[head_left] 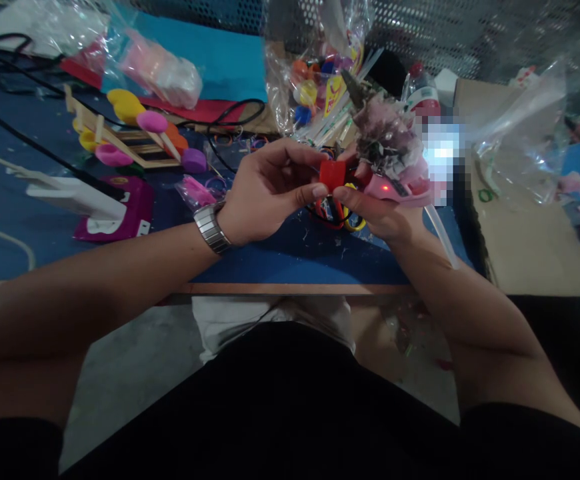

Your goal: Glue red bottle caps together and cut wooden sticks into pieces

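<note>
In front of me my left hand (265, 193), with a metal watch band on its wrist, pinches a small red bottle cap (333, 175) between thumb and fingers. From the other side my right hand (377, 207) has its thumb and fingertips at the same cap. A pink glue gun (404, 189) with a lit red light lies against the right hand, its clear glue stick (441, 237) crossing over the forearm. Whether that hand bears the gun's weight I cannot tell. Scissors (354, 219) with red and yellow handles lie below the hands, partly hidden.
Left stands a craft-stick frame (135, 143) with coloured caps, beside a purple power socket (115, 213) with a white plug. Behind are a bag of caps (305, 93) and a pink-grey fluffy bundle (390, 130). Cardboard (530, 247) covers the right side. Black cables trail at left.
</note>
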`<action>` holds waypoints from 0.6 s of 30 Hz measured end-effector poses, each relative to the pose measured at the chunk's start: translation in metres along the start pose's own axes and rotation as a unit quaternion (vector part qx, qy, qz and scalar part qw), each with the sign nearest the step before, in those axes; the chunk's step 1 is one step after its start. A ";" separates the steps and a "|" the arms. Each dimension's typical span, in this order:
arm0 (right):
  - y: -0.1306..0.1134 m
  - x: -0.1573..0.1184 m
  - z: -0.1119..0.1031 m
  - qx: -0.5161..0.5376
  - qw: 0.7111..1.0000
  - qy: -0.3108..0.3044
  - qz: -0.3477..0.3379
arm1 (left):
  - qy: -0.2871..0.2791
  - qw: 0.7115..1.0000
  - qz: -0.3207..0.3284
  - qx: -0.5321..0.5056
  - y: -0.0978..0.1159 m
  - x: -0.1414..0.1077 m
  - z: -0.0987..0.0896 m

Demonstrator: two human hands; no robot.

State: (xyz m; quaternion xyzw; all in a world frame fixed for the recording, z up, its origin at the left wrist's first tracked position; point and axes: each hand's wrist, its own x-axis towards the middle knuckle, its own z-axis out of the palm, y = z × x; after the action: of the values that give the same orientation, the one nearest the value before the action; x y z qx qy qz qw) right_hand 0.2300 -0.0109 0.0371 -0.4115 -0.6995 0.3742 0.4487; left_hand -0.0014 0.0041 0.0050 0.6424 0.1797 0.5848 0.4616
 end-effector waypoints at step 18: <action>0.008 0.001 -0.003 0.005 0.999 0.012 -0.038 | 0.010 0.999 0.016 0.034 -0.008 0.001 -0.005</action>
State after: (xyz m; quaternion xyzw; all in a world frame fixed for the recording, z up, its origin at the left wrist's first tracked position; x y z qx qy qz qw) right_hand 0.2346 -0.0063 0.0315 -0.3866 -0.7074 0.3551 0.4733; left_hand -0.0031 0.0106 -0.0011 0.6551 0.1934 0.5919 0.4280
